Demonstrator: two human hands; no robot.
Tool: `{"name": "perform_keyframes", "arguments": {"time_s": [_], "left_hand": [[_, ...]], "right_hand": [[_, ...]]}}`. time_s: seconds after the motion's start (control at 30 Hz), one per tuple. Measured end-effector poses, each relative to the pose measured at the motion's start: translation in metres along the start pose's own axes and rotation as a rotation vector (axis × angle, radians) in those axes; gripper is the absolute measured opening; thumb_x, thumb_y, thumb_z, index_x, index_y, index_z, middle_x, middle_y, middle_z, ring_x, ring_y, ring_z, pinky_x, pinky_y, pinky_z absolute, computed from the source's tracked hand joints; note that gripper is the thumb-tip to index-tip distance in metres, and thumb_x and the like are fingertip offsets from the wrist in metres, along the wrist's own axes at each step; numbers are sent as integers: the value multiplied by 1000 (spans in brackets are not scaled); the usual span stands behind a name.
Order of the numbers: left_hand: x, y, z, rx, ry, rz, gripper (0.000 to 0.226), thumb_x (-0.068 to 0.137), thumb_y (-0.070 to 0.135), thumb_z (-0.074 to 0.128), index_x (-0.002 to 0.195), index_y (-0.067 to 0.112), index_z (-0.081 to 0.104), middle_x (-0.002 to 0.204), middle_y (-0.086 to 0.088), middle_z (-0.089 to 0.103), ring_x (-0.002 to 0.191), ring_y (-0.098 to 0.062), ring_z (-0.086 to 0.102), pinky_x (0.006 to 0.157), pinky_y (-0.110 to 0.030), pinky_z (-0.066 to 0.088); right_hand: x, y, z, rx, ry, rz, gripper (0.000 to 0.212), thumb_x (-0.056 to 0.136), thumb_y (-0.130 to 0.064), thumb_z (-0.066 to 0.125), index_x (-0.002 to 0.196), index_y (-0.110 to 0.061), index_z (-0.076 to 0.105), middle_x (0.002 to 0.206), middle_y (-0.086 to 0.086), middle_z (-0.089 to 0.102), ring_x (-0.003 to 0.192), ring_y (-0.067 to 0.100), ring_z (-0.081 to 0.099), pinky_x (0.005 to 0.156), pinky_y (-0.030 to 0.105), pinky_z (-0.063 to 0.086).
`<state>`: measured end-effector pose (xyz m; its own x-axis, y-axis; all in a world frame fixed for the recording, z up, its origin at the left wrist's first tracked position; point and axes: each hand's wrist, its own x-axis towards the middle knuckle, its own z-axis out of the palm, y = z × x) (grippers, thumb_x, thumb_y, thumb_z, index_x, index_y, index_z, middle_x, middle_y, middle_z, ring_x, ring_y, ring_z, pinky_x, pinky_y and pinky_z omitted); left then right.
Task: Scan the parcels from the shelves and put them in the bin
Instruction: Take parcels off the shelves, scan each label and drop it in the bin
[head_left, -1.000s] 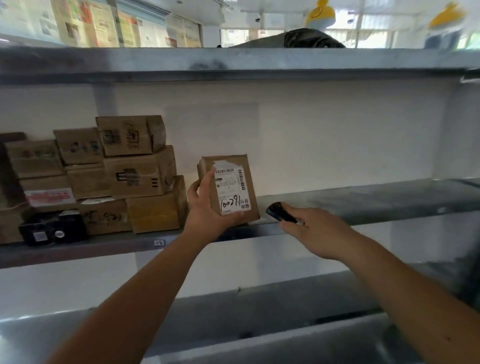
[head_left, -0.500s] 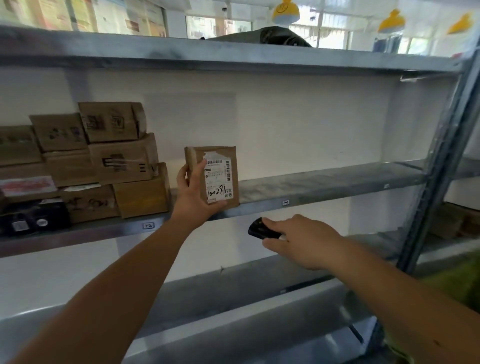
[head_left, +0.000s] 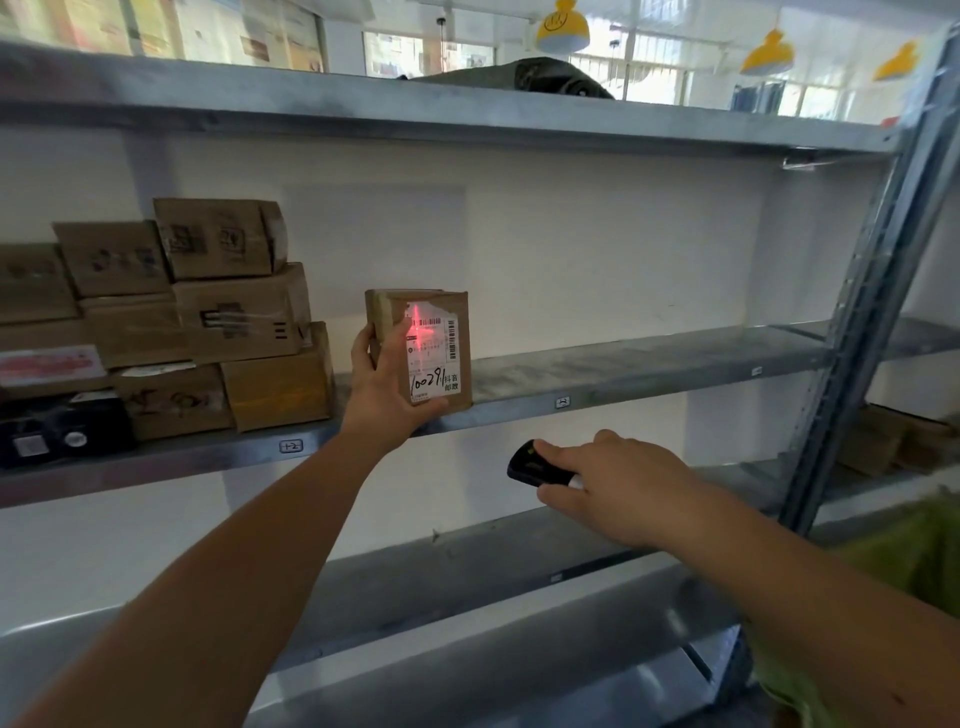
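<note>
Brown cardboard parcel with white label (head_left: 418, 349) upright in our left hand (head_left: 387, 391), fingers wrapped round its edge, above grey metal shelf (head_left: 623, 371). Right hand (head_left: 613, 486) grips small black scanner (head_left: 530, 462); red beam on label. We judge scan step underway; next, carry parcel to bin, not in view.

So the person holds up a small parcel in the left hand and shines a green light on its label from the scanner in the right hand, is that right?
Not quite: the light on the label is red, not green, as the head view shows. The rest holds: the left hand holds up the small parcel, and the right hand aims the scanner at it.
</note>
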<state>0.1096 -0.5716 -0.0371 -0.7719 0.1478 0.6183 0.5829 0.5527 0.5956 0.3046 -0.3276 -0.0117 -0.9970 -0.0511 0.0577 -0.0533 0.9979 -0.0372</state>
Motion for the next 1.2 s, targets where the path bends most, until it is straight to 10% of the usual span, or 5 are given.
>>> {"name": "perform_keyframes", "arguments": {"time_s": [0.6, 0.8, 1.2], "left_hand": [[4, 9, 0, -21, 11, -69, 125, 68, 29, 99, 155, 58, 15, 166, 4, 1, 150, -27, 27, 120, -46, 39], [-28, 44, 8, -205, 119, -62, 129, 68, 25, 99, 163, 42, 15, 163, -4, 20, 137, -9, 28, 108, -28, 34], [-165, 40, 51, -425, -111, -116, 135, 54, 57, 99, 160, 56, 15, 159, 9, 35, 145, -15, 42, 111, -53, 49]], "right_hand": [[-8, 18, 8, -25, 16, 49, 64, 102, -67, 36, 161, -49, 16, 130, 8, 52, 105, 23, 57, 84, 35, 52], [-14, 22, 13, 90, 35, 64, 64, 103, -66, 37, 161, -50, 16, 127, 9, 51, 100, 23, 55, 86, 37, 52], [-74, 38, 96, 544, 114, 181, 59, 97, -67, 54, 149, -41, 43, 123, -4, 66, 103, 15, 61, 88, 36, 53]]}}
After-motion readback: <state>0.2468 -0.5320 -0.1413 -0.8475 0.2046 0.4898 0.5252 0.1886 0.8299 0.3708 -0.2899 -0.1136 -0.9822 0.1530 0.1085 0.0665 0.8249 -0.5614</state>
